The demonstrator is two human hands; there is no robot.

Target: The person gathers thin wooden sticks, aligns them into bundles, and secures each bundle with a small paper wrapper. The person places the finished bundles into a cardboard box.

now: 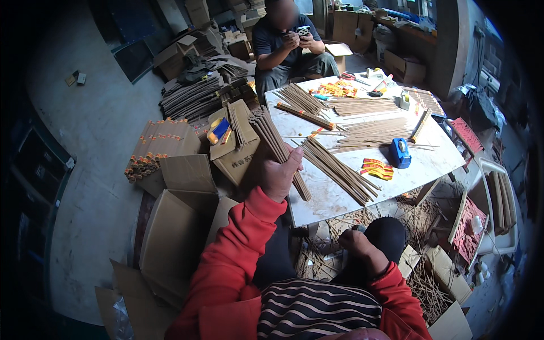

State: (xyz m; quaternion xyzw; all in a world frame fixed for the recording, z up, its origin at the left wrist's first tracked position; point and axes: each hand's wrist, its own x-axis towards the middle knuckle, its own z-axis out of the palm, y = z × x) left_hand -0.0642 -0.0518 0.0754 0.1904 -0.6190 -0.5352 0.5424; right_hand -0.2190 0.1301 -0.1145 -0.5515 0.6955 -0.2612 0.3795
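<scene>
My left hand point(279, 174) is closed round a bundle of brown incense sticks point(271, 136), tilted over the table's left edge. Beside it on the white table point(317, 211) lies a loose spread of incense sticks point(338, 173). My right hand point(358, 242) is down by my right knee with its fingers curled. Whatever it may hold is hidden. Closest to it on the tabletop are red-and-yellow paper labels point(377, 169) and a blue tape dispenser point(400, 153). More stick piles point(374, 133) and a wrapped bundle point(306, 116) lie farther back.
Across the table a person point(294, 45) sits holding a phone point(303, 31). Open cardboard boxes point(178, 226) stand at my left, near stacked wrapped bundles point(164, 141). Broken sticks point(428, 280) litter the floor and a box at right, near a red stool point(470, 226).
</scene>
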